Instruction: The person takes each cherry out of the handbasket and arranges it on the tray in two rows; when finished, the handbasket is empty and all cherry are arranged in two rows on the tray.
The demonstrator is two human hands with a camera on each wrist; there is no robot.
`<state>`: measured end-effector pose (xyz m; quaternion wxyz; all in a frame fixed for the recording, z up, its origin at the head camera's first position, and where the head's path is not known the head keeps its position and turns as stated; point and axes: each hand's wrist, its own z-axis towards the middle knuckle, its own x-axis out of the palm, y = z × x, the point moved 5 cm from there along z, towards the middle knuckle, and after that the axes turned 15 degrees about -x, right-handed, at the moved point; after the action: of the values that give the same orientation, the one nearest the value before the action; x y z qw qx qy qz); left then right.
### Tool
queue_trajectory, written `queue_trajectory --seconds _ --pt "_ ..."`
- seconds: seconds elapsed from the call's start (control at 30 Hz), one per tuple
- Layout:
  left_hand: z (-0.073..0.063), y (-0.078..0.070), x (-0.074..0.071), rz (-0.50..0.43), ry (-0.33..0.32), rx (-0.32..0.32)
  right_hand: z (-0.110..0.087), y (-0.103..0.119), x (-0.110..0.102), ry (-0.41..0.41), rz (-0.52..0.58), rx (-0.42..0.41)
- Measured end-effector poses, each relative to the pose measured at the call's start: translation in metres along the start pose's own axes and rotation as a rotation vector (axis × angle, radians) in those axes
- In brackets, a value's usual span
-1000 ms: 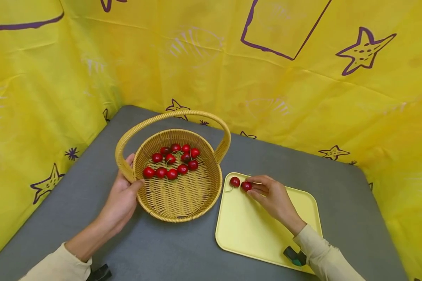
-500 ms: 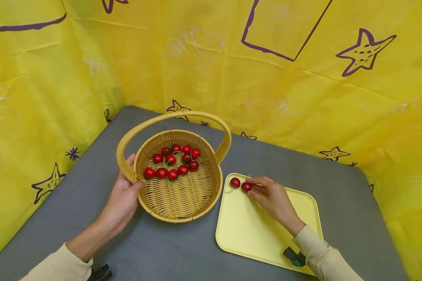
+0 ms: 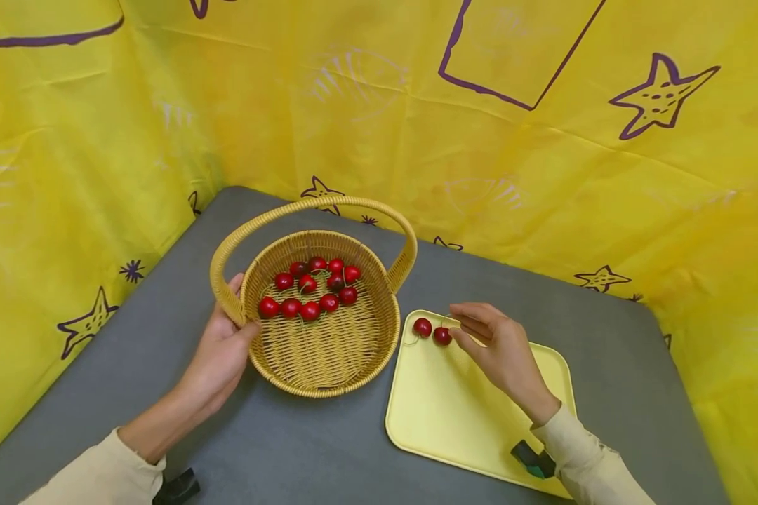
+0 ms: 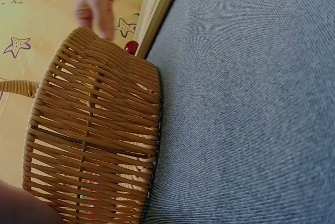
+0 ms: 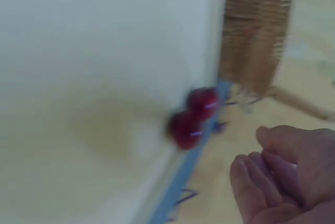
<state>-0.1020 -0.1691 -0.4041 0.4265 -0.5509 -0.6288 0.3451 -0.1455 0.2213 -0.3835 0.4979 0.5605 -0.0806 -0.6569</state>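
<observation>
Left grip [image 3: 220, 349] is pinching the basket's [image 3: 318, 393] wall at 9 o'clock; bracing it there is making sense. Right grip [image 3: 504, 348] is holding nothing, thumb and fingers parted, hovering at the right cherry's [image 3: 441, 337] 3 o'clock. That cherry is sitting in the tray's [image 3: 442, 414] 11 o'clock corner, left cherry [image 3: 422, 327] just beside it at 10. Doing this well probably means using light fingertips, moving slowly, not rolling one cherry into the other.
</observation>
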Motion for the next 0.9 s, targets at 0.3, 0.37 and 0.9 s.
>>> queue_trajectory --seconds 0.3,0.37,0.9 --pt "0.000 -0.002 0.005 0.047 -0.005 -0.057 0.046 0.065 0.020 0.026 0.316 -0.109" --pt "0.001 -0.002 0.006 0.044 -0.005 -0.058 0.058 0.076 0.032 0.060 0.378 -0.129" --pt "-0.002 -0.001 0.004 0.016 0.007 -0.035 0.146 0.086 0.114 0.351 0.446 -0.063"
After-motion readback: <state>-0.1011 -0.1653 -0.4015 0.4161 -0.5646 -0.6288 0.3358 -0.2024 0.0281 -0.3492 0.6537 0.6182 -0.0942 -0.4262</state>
